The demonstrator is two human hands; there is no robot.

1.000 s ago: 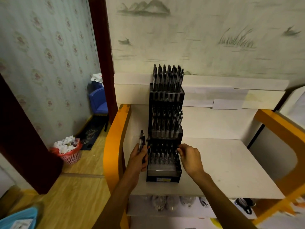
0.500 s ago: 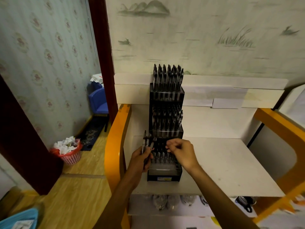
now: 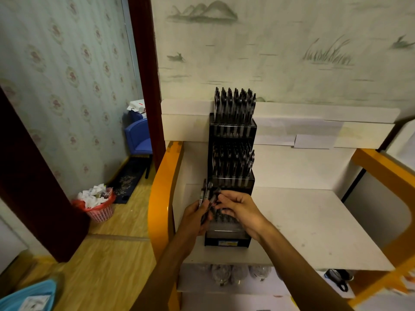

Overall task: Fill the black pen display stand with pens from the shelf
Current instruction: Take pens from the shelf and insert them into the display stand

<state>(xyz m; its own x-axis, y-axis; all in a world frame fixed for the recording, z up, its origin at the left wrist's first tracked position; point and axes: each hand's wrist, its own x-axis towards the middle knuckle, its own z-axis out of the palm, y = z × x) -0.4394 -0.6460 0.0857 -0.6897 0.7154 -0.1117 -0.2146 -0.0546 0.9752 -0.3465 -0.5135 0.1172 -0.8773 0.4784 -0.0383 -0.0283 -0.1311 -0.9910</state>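
Note:
The black tiered pen display stand [image 3: 232,131] stands on the white shelf [image 3: 314,221], with dark pens filling its top and middle tiers. Its lowest tier is partly hidden behind my hands. My left hand [image 3: 195,217] grips a small bunch of dark pens [image 3: 206,194], held upright at the stand's lower left corner. My right hand [image 3: 240,209] reaches across the lowest tier, and its fingertips pinch the top of one pen in that bunch.
Orange curved frames flank the shelf at left [image 3: 164,198] and right [image 3: 381,167]. Bagged items [image 3: 233,273] lie on the shelf below. On the wooden floor to the left stand a pink waste basket [image 3: 97,207] and a blue chair [image 3: 139,138].
My right hand moved left from the stand's lower right across to the bunch of pens in my left hand and closed its fingertips on one. My left hand stayed in place.

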